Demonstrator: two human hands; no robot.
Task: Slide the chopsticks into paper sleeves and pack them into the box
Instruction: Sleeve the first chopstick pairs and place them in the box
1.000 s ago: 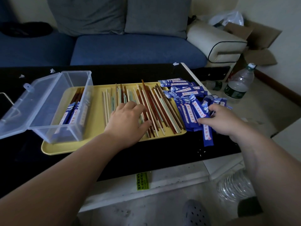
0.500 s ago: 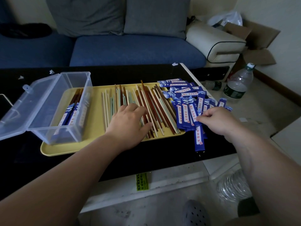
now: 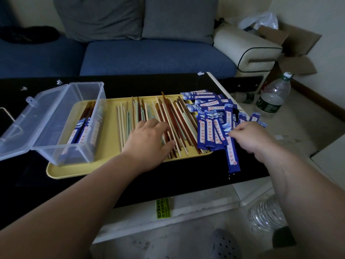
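Several loose chopsticks, brown, cream and pale green, lie across a yellow tray. My left hand rests on them with fingers spread and the thumb at their near ends. A heap of blue paper sleeves covers the tray's right end and the black table. My right hand pinches the top of one blue sleeve, which hangs down toward the table's front edge. A clear plastic box with its lid open stands on the tray's left end and holds a few sleeved chopsticks.
The black table ends just right of the sleeves. A plastic water bottle stands on the floor to the right. A blue sofa runs behind the table, and cardboard boxes sit in the far right corner.
My right hand has drawn one blue sleeve out of the heap, leftward and toward me. My left hand has stayed on the chopsticks.
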